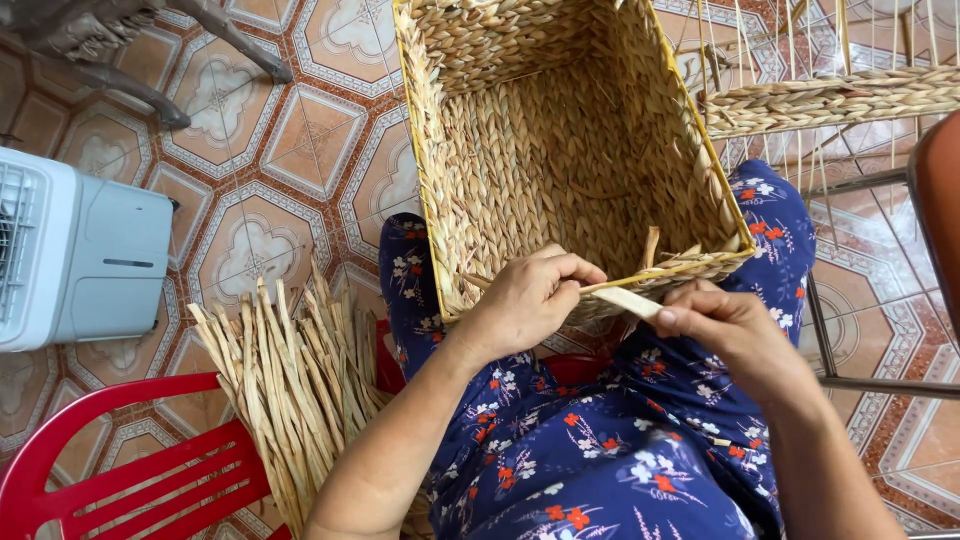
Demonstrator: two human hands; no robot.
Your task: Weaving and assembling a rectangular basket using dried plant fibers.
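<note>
While a rectangular basket of woven pale straw point(560, 150) rests on the person's lap at the upper centre of the frame, both hands work at its near rim. The left hand point(525, 305), just below the basket's lower edge, is closed with its fingers curled around a flat pale straw strand point(630, 298) that runs along the rim. The right hand point(725, 330), at centre right, pinches the free end of the same strand between thumb and fingers. Blue floral-print cloth point(600, 450) covers the knees beneath the basket. At lower left, a bundle of loose dried straw strips point(290, 370) lies on a red plastic chair point(110, 470). A white boxy appliance point(80, 255) stands at the left edge on the patterned tile floor point(300, 140). A partly woven wire frame point(830, 100) shows at upper right.
</note>
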